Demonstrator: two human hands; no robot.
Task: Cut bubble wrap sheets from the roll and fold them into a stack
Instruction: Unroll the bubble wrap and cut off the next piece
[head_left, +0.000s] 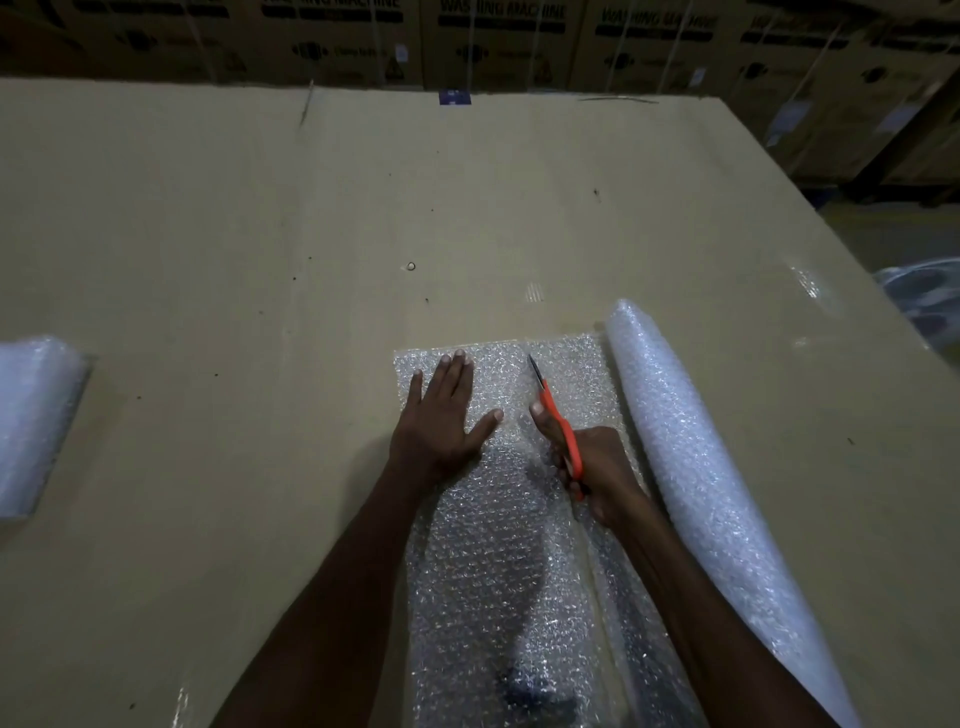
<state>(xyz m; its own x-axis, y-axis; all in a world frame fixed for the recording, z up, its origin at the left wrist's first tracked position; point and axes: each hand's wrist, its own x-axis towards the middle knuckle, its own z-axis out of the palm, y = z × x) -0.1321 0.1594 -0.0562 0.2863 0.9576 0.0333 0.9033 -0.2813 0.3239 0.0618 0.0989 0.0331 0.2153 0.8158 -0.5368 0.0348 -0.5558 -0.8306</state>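
A length of bubble wrap (498, 545) lies flat on the cardboard-covered table (234, 234), running from the near table edge away from the person. It is drawn off the roll (691, 467), which lies just to the right of the sheet, touching its right border and slanting from near right to far left.

Taking the roll as the landmark: just left of its middle, the right hand (592, 467) grips the orange scissors (558, 423), fingers curled round the handles and thumb stretched along them. The dark blades point away from the person over the sheet, tips short of its far edge; whether they are parted is too small to tell. Farther left of the roll, the left hand (447, 415) presses flat on the sheet, fingers straight and spread, fingertips close to the sheet's far edge and near its left border.

Well to the left of the roll, at the frame's edge, rests a stack of folded bubble wrap (31, 421), apart from the sheet, with bare cardboard between them. Beyond the roll's far tip the table runs on bare and wide to its back edge. Behind that edge stands a row of cartons (498, 41) printed "WASHING MACHINE".
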